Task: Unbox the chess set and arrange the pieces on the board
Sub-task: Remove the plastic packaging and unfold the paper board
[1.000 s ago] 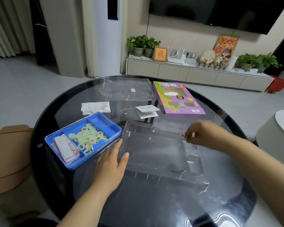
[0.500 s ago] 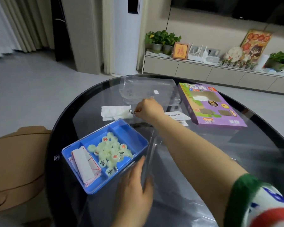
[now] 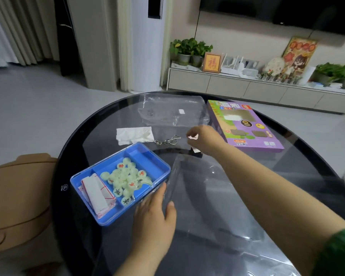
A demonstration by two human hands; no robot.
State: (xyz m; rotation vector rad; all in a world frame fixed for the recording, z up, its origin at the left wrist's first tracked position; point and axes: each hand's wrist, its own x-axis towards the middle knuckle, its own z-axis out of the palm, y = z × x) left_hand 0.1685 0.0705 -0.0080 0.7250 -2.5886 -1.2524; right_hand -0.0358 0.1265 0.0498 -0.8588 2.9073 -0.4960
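A blue plastic box (image 3: 155, 166) sits on the round glass table (image 3: 92, 136), holding several pale green chess pieces (image 3: 126, 179) with red and black characters and a folded paper board (image 3: 95, 194). My left hand (image 3: 153, 218) lies flat with straight fingers on the edge of a clear plastic tray (image 3: 207, 196) right beside the box. My right hand (image 3: 204, 139) reaches across the table and pinches a small white card (image 3: 192, 137) just right of a metal wire puzzle (image 3: 166, 140).
A purple game box (image 3: 245, 124) lies at the right rear of the table. A clear plastic bag (image 3: 173, 112) and a crumpled white tissue (image 3: 133, 134) lie at the back. A tan chair (image 3: 18, 196) stands left of the table.
My right hand left the clear tray, set the wire puzzle down next to the tissue, then drew back right and now pinches a white card. My left hand stayed on the tray.
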